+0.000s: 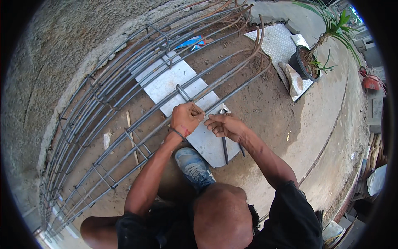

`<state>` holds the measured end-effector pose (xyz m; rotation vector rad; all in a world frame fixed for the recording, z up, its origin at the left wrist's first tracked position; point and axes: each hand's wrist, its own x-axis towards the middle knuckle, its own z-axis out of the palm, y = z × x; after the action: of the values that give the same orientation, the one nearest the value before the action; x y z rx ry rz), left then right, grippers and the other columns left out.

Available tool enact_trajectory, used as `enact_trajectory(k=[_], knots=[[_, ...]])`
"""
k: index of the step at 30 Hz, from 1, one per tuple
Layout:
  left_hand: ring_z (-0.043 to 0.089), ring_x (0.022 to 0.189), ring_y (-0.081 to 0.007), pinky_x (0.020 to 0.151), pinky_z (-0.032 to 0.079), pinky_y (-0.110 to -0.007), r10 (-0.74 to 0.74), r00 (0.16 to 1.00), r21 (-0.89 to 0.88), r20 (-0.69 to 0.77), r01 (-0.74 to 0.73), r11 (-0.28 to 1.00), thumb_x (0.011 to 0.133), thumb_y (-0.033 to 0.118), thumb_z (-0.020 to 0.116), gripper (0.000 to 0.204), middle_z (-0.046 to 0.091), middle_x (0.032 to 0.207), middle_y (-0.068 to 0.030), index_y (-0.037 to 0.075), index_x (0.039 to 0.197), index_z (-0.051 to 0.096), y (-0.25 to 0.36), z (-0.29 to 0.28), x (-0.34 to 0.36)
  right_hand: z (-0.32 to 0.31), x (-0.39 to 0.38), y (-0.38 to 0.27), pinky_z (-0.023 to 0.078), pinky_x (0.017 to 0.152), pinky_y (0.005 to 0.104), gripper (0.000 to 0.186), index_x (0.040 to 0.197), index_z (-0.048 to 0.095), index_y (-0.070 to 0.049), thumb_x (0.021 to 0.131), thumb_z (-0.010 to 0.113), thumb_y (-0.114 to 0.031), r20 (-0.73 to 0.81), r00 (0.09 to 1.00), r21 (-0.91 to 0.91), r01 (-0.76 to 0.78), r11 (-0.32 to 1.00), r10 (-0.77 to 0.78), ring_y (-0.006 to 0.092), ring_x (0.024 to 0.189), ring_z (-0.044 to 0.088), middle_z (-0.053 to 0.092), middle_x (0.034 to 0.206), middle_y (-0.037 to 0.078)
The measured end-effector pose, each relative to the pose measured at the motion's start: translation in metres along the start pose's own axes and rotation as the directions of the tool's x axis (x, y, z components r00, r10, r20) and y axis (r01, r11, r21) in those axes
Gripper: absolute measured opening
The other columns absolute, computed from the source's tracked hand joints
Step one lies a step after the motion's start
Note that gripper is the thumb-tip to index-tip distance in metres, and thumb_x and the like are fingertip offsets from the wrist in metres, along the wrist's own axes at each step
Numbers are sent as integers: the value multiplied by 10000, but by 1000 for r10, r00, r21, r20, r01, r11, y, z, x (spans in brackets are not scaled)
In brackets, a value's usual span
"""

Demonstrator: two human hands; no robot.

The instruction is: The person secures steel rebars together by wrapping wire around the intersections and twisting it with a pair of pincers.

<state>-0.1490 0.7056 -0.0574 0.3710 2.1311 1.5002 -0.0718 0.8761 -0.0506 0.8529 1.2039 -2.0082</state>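
Note:
My left hand (186, 119) is closed in a pinch at the near long bars of a rebar cage (141, 109). Whatever sits between its fingertips is too small to make out. Just to its right is my right hand (224, 125), fingers curled, its thumb pointing toward the left fingertips. A pair of dark metal pincers (225, 151) runs under the right hand, the rounded head showing beyond the fingers and two handles on the near side. The lower fingers seem wrapped round a handle, though the palm is hidden. Square stirrups (182, 92) cross the long bars.
Pale tiles (203, 143) lie beneath the cage on brown soil, by my shoe (192, 166). A rough wall (58, 50) stands at the left. Bent bar ends (260, 39) stick out at the far end. At the far right are a potted plant (304, 62) and a stone (291, 79).

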Motion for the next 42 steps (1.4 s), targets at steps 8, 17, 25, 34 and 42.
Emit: enact_trajectory(k=[8, 17, 25, 34, 42], knots=[[587, 554, -86, 488, 445, -220, -68, 998, 29, -13, 68, 997, 705, 17, 681, 125, 634, 623, -66, -23, 807, 622, 22, -4, -3, 36, 13, 39, 542, 611, 229, 202, 962, 591, -6, 916, 526, -192, 74, 989, 650, 52, 758, -132, 111, 679, 614, 635, 814, 59], [574, 578, -81, 528, 444, -202, -31, 985, -206, -171, -5, 978, 722, -88, 624, 182, 619, 662, -65, -21, 887, 589, -5, 12, -8, 52, 22, 45, 387, 446, 156, 86, 839, 563, -11, 872, 542, -87, -43, 982, 767, 151, 624, -185, 40, 517, 444, 525, 665, -12], [554, 641, -66, 595, 438, -193, 102, 785, -213, -611, -287, 934, 738, -79, 650, 132, 614, 727, -38, 0, 815, 578, -17, 58, -40, 20, 16, 22, 242, 372, 151, 69, 817, 553, -1, 838, 564, -65, 102, 995, 707, -71, 704, -2, 11, 443, 313, 420, 597, -46], [592, 624, -231, 548, 470, -311, 436, 624, 301, -648, -316, 900, 711, -35, 676, 129, 622, 717, -94, 42, 793, 613, -24, 61, -47, 27, 7, -15, 212, 353, 220, 122, 748, 603, 22, 779, 629, -93, -131, 989, 77, 76, 994, -66, 56, 416, 341, 484, 580, 11], [586, 633, -266, 561, 471, -347, 492, 644, 406, -586, -293, 866, 733, -16, 635, 159, 610, 728, -114, -11, 891, 640, -16, 59, -64, 28, 11, -17, 234, 342, 223, 140, 698, 559, -8, 742, 656, -99, -216, 976, -31, 34, 999, -40, 74, 422, 371, 508, 602, 30]])
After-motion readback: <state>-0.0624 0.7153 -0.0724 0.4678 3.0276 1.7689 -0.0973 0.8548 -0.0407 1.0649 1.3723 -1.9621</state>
